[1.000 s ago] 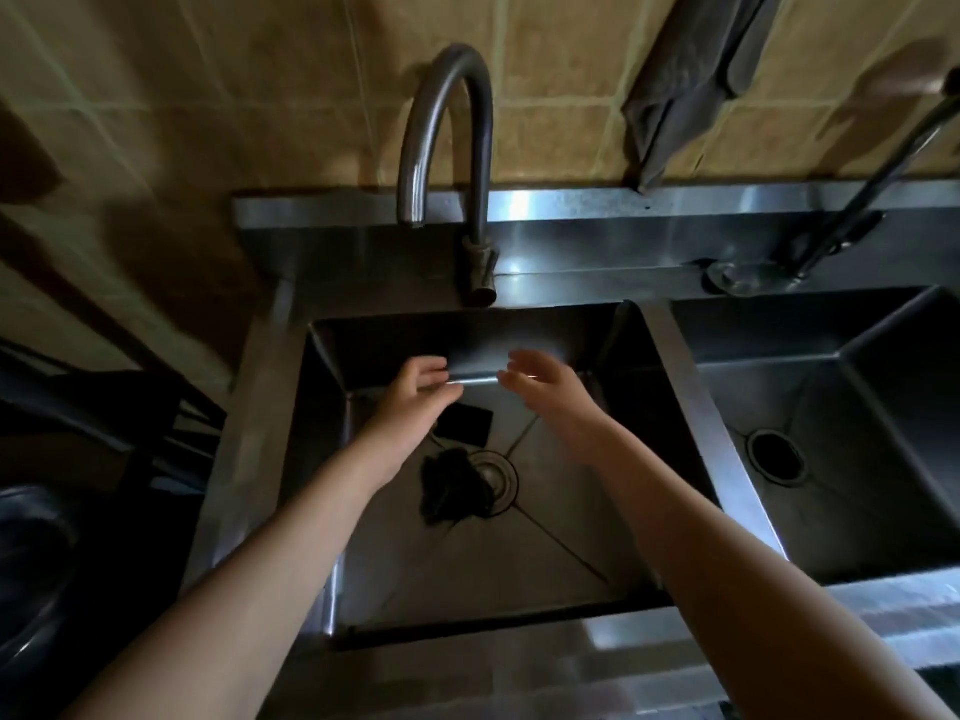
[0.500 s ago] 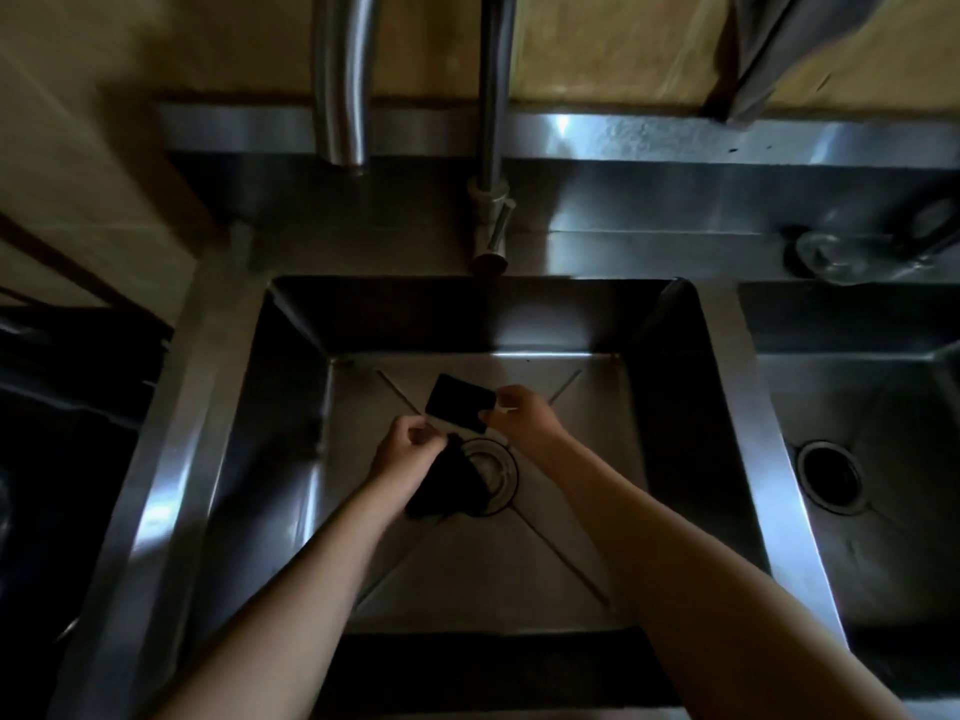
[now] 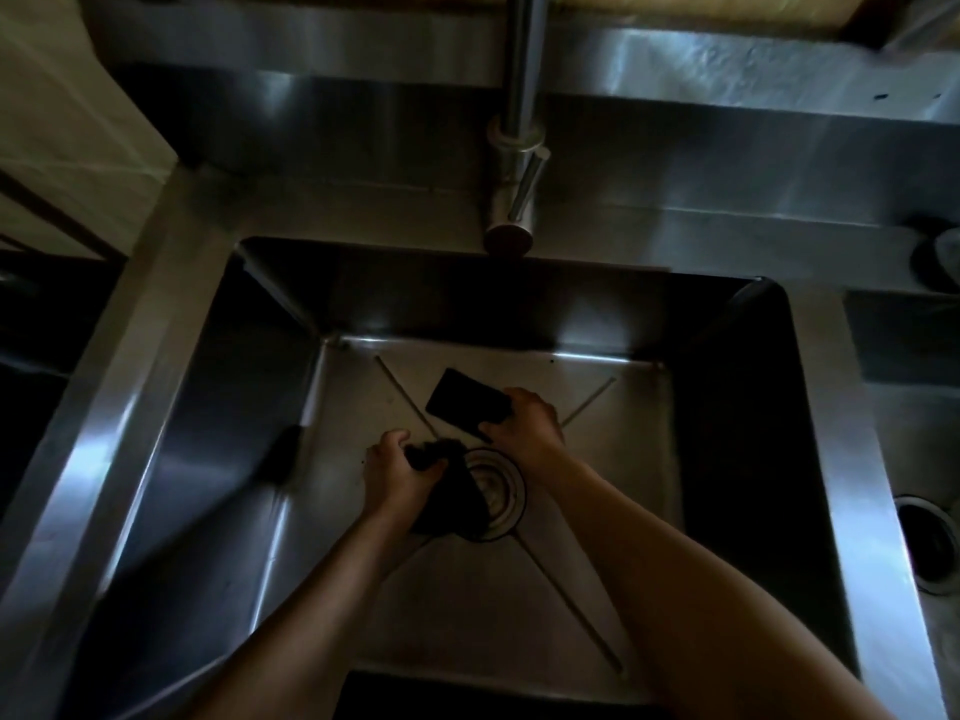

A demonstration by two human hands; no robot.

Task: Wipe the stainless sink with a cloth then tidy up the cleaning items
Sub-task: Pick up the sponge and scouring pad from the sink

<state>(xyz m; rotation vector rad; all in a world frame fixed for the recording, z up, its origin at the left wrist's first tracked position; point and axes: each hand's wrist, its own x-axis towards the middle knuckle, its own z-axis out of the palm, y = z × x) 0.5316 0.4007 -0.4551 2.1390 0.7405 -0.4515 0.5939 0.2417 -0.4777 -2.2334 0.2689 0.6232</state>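
Both my hands are down inside the left basin of the stainless sink [image 3: 291,537]. My left hand [image 3: 397,472] grips a dark crumpled cloth [image 3: 449,498], which hangs over the left part of the round drain [image 3: 496,493]. My right hand [image 3: 524,426] holds a flat dark rectangular sponge [image 3: 465,402] by its right end, just behind the drain. The sponge sits tilted, its free end pointing to the back left. The two hands are close together, a little apart.
The faucet [image 3: 514,194] rises from the back ledge above the basin's middle. A steel divider [image 3: 831,433] separates a second basin with its own drain [image 3: 930,543] at the right. A tiled wall edge and dark space lie to the left.
My hands dropped from under the faucet to the basin floor. The left took hold of the cloth and the right took hold of the sponge. The camera leaned in closer.
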